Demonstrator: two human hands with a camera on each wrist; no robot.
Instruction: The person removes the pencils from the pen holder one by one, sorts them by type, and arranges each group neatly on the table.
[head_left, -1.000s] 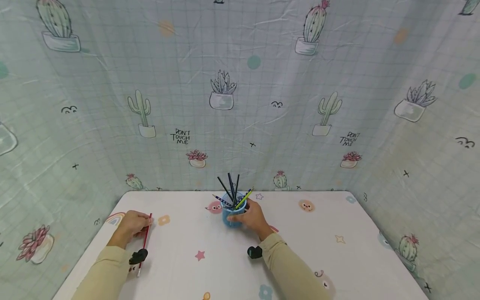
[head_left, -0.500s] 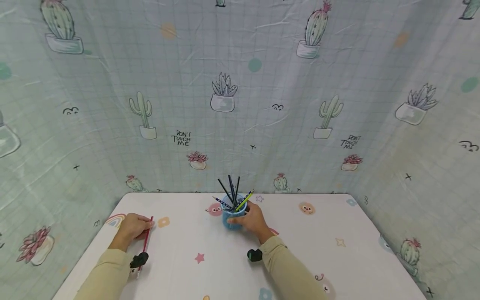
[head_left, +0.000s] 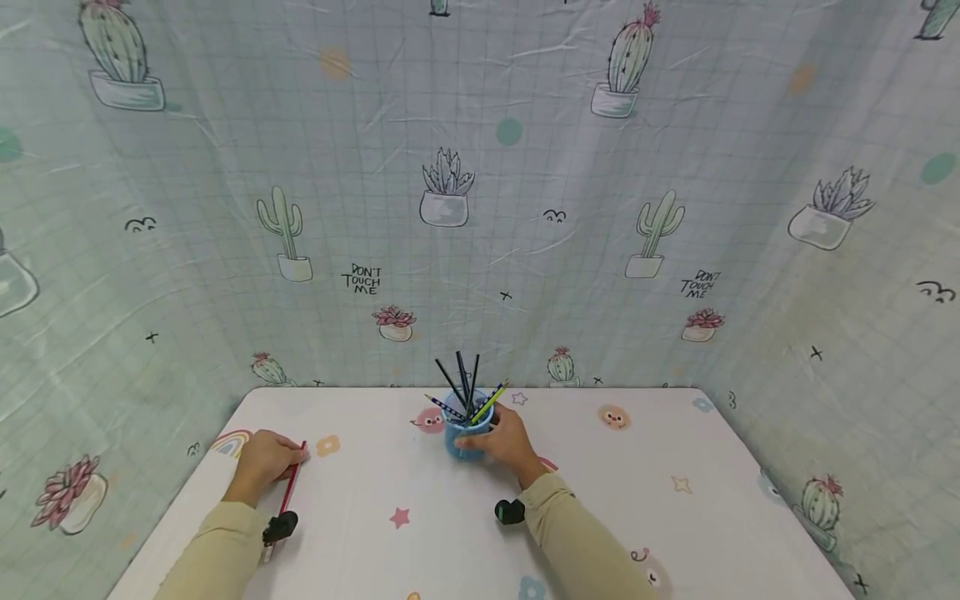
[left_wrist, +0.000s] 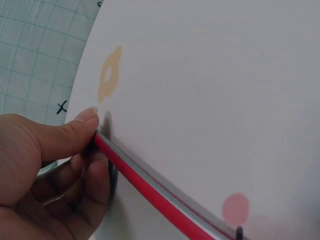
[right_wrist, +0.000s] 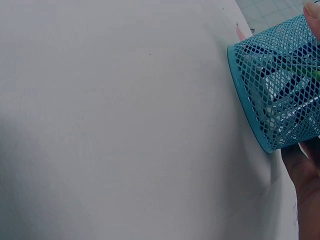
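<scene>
My left hand (head_left: 264, 458) pinches a slim red pencil (head_left: 288, 492) near its far end, between thumb and fingers, at the left of the table. In the left wrist view the pencil (left_wrist: 155, 195) shows a silver stripe along its red side. A wrist camera covers part of it in the head view. With thumb and fingers around it, my right hand (head_left: 510, 442) holds a blue mesh pencil cup (head_left: 463, 442) at the table's back middle. Several dark pencils (head_left: 462, 379) and a yellow-green pencil (head_left: 489, 404) stand in the cup. The mesh cup (right_wrist: 280, 90) fills the right wrist view's right side.
The white table (head_left: 600, 500) is printed with stars, flowers and faces. A cactus-patterned cloth (head_left: 480, 250) hangs behind it and along both sides. Black wrist cameras (head_left: 510, 511) sit below both hands.
The red pencil's far end has come slightly nearer and its near end has swung a little left. The right hand and the cup stay in place, while the head view has tilted slightly.
</scene>
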